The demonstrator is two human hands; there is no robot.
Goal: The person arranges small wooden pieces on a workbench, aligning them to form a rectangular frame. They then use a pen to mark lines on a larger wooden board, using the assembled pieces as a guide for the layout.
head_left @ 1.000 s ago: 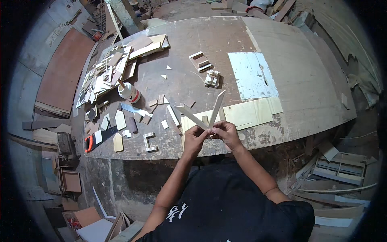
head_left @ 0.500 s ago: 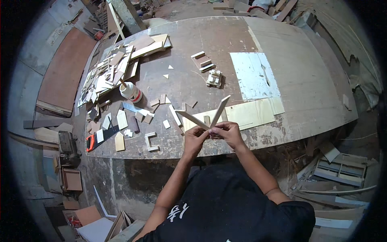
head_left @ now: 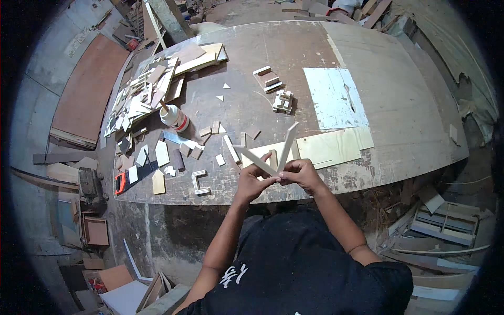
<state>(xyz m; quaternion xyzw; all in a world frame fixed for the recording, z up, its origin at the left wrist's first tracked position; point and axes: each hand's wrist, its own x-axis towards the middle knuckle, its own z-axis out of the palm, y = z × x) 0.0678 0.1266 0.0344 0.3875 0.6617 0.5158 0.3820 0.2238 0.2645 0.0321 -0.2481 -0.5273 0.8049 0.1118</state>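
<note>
Saw (head_left: 142,174) on table (head_left: 404,105) — left of held strips (head_left: 287,147)

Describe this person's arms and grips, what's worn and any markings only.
The left grip and right grip are ungloved human hands. The left forearm and right forearm are bare. The shirt is black, with white markings toward its left; its right sleeve is short, ending above the elbow.

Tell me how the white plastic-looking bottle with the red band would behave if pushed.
The white, red-banded cylindrical bottle would probably tip if pushed high, since it stands upright and looks taller than wide. Once down, its rounded side could let it roll. The thin brown stick jutting from its top might shift too, as nothing visible clamps it.
</note>
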